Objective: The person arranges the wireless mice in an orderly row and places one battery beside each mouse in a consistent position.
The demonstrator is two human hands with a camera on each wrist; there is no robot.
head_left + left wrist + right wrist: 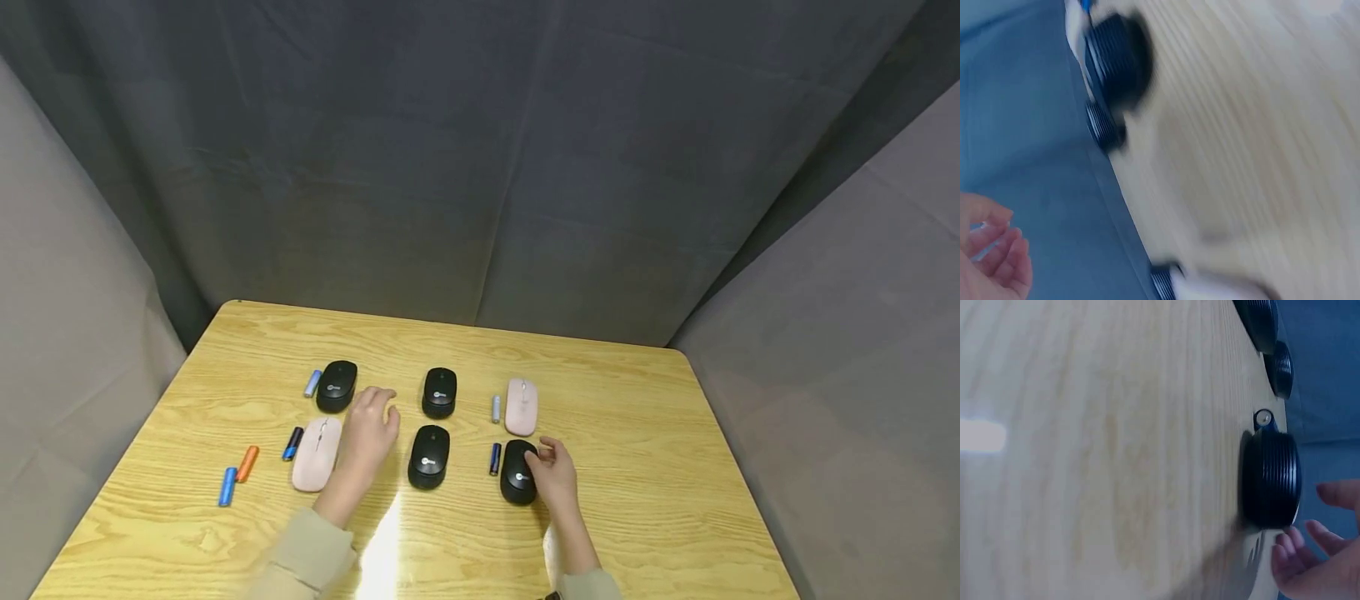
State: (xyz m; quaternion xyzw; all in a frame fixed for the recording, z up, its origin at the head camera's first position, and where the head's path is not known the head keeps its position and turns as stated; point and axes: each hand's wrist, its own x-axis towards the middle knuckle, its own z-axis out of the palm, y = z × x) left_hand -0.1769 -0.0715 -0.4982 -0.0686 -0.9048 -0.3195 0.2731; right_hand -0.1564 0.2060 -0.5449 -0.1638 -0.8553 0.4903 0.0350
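Observation:
My right hand (554, 477) is at the right side of the front-right black mouse (518, 472), thumb over its edge. In the right wrist view, the fingers (1288, 553) are parted beside that mouse, not closed round it. A dark battery (495, 458) lies just left of this mouse. My left hand (367, 425) hovers with loosely bent fingers and holds nothing. It is nearest to the back-left black mouse (337, 386) and the left pink mouse (317, 454). The left wrist view is blurred, but its hand (991, 256) is empty.
Two black mice stand mid-table, a back one (439, 392) and a front one (429, 457). Another pink mouse (521, 407) has a pale battery (496, 408) beside it. Far left are an orange battery (247, 463) and a blue battery (227, 486). A dark curtain (450, 167) hangs behind.

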